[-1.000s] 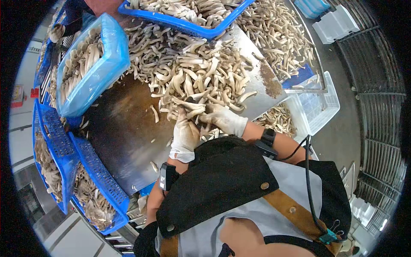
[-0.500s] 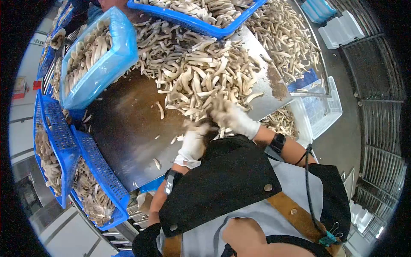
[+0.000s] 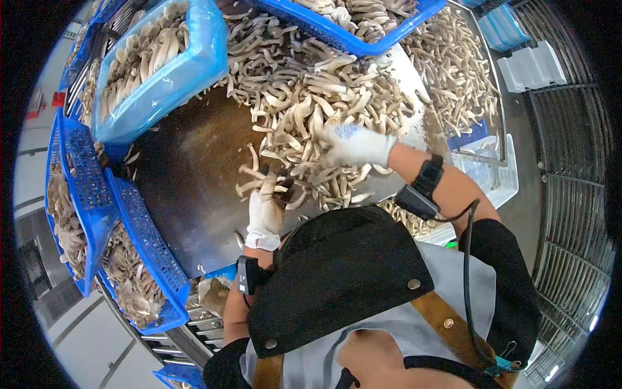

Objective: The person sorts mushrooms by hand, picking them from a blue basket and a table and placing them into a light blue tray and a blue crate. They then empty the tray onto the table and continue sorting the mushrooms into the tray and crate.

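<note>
My left hand [image 3: 265, 207], in a white glove with dark fingertips, is closed on a few pale mushrooms [image 3: 250, 174] above the metal table [image 3: 188, 194]. My right hand [image 3: 355, 144], gloved in white, lies palm down over the right side of the large mushroom pile [image 3: 304, 91]; its fingers are blurred and partly hidden among the mushrooms, so its grip is unclear. The pile reaches from the back of the table down to between my two hands.
A blue-lined crate of mushrooms [image 3: 162, 81] stands at back left, a blue tray [image 3: 363, 45] at the back. Blue perforated baskets [image 3: 146, 240] line the left edge. More mushrooms [image 3: 453, 65] lie at right, above a white crate [image 3: 505, 175]. Metal racks [image 3: 573, 181] stand far right.
My hands have moved apart: the left a little to the left with mushrooms in its fingers, the right up onto the pile. The view has shifted slightly.
</note>
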`<state>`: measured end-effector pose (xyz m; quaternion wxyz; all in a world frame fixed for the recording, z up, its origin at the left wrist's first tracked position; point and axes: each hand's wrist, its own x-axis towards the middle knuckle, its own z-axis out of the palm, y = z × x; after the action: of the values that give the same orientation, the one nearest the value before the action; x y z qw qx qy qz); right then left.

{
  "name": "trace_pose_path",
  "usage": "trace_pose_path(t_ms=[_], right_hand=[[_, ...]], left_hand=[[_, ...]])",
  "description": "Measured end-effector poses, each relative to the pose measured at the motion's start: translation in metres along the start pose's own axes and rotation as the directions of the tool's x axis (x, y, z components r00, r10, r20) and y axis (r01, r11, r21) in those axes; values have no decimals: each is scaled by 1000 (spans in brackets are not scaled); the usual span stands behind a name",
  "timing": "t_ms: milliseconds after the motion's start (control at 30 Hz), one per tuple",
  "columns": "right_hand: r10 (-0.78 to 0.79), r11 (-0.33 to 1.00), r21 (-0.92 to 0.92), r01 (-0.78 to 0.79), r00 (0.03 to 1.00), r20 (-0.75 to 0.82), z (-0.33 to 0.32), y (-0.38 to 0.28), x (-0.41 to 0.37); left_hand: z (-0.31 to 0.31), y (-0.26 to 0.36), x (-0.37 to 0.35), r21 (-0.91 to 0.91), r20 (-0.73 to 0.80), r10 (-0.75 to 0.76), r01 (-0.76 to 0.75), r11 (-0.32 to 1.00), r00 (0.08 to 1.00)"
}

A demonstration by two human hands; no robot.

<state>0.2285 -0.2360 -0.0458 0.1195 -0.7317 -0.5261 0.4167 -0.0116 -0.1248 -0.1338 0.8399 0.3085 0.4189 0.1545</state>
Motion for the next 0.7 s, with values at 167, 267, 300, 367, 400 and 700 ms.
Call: trace_pose_path(t_ms=[167,267,300,367,400,700], right_hand=[[-370,715,-686,138,907,-203,17,51,118],[-255,943,-300,143,890,-378,2,56,130],[-175,984,-96,148,892,-418,-6,52,119],[-66,900,360,247,892,-447,-17,33,84],[52,740,628,240,911,-409,-8,18,67],[123,71,997,-11,992,2,52,25,20]], left_hand=[[20,10,-2,5,7,18,-18,1000,1000],[16,18,-11,43,56,83,-85,995,995],[16,24,-16,113,25,111,-113,987,994],[15,27,-16,247,-27,171,-160,956,985],[21,24,-11,111,27,186,-188,976,982],[88,35,22,228,229,210,-262,938,951]])
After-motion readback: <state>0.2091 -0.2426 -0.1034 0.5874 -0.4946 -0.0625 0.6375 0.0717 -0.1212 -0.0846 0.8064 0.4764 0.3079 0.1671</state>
